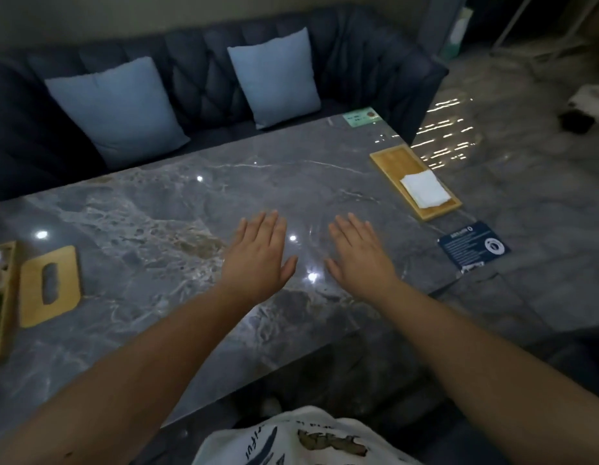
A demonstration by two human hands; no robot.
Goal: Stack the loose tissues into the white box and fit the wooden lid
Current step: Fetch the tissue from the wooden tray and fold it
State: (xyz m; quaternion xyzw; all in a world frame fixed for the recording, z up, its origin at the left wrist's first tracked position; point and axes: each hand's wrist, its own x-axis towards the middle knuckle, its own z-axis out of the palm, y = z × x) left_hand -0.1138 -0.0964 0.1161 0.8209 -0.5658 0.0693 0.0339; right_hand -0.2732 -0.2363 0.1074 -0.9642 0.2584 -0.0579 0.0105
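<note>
Head view shows both the left hand (258, 253) and right hand (360, 255) flat, open and empty on the table (157, 229), nothing started: tissues (424, 189) lie on a tray (397, 162) far right, lid (49, 285) far left, white box unseen, so reach right first.

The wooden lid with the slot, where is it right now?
The wooden lid lies flat on the marble table at far left, beside a wooden tray, well left of the left hand.

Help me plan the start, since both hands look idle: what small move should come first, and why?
Probably reach the right hand toward the white tissues on the wooden tray at the table's right edge. Both hands lie flat and empty; the slotted wooden lid waits far left, and no white box is visible.
</note>
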